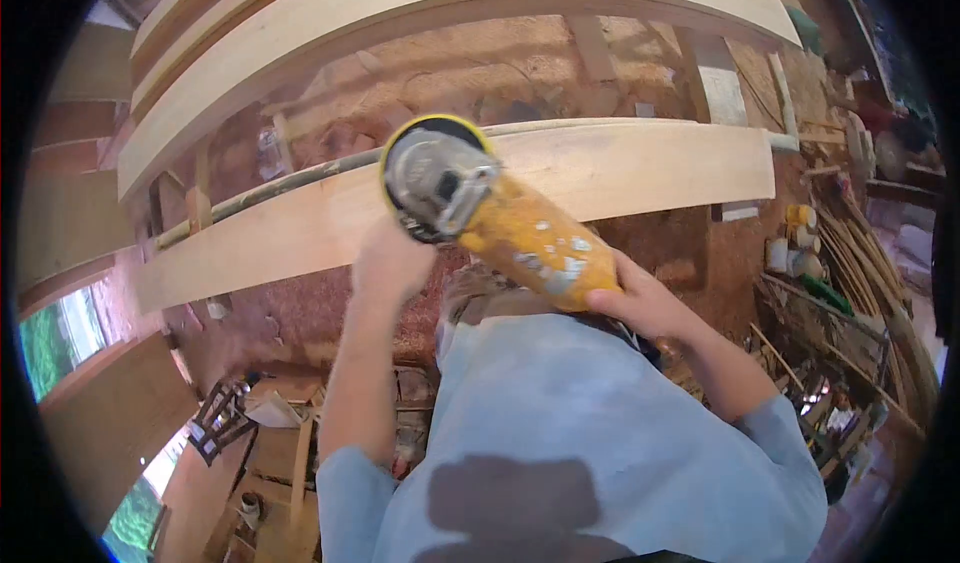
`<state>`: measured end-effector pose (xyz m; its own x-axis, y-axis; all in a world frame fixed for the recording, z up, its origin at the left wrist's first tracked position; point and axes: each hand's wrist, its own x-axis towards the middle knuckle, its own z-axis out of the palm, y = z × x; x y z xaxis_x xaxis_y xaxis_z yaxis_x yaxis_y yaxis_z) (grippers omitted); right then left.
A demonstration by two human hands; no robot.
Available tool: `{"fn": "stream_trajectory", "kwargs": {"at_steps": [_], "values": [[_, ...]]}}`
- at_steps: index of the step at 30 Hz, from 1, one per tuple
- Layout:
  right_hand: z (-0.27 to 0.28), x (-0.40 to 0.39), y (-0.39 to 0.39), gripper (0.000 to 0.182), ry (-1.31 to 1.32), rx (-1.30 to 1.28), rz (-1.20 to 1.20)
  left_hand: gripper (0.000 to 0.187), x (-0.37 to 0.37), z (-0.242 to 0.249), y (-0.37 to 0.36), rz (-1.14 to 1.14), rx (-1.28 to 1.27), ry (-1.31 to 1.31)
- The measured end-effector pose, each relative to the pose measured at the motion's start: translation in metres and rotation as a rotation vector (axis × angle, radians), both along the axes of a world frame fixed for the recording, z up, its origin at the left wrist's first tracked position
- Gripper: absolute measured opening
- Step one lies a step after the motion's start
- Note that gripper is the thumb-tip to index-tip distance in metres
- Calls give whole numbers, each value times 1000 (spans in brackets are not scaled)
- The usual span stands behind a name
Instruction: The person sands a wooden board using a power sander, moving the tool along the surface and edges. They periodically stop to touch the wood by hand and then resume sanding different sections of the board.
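Yellow, pale-patched power tool with grey head, yellow-rimmed black disc

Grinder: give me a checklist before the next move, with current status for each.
1. Right hand gripping the grinder: ok, fingers around its rear body.
2. Left hand gripping near the head: cannot tell, its fingers are blurred and partly hidden.
3. Gloves worn: not ok, both hands are bare.
4. Sleeves away from the disc: ok, both are short and end well back on the arms.
5. Disc touching the plank: cannot tell, one view from above hides the gap.
6. Disc stopped: cannot tell from a still.
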<state>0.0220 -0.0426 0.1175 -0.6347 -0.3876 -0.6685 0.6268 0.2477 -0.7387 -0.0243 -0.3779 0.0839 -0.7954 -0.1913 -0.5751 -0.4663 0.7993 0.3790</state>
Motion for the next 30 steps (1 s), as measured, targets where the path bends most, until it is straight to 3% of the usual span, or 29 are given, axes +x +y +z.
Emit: {"fn": "stream_trajectory", "kwargs": {"at_steps": [4,6,11,14,15,16,19,24,27,30], "values": [[0,-15,-73,89,141,239,315,34,18,5,-77,90,-89,17],[-14,-17,-104,96,238,205,376,41,32,-12,-124,148,-76,16],[8,-25,-136,98,123,280,466,27,46,-1,-155,105,53,69],[10,-16,-115,100,95,325,439,24,28,12,-122,-5,67,-30],[14,-13,-99,99,73,367,407,28,31,-13,-127,-46,153,38],[15,-7,-81,99,74,372,398,28,21,-6,-109,-56,156,41],[12,19,-25,94,82,341,197,32,-12,22,-21,-210,163,-89],[17,53,54,83,15,208,-253,30,-47,16,81,-442,257,-53],[9,71,100,83,-42,217,-341,31,-63,-9,132,-515,203,-63],[15,78,130,80,-136,177,-448,32,-78,8,178,-546,167,-86]]}}
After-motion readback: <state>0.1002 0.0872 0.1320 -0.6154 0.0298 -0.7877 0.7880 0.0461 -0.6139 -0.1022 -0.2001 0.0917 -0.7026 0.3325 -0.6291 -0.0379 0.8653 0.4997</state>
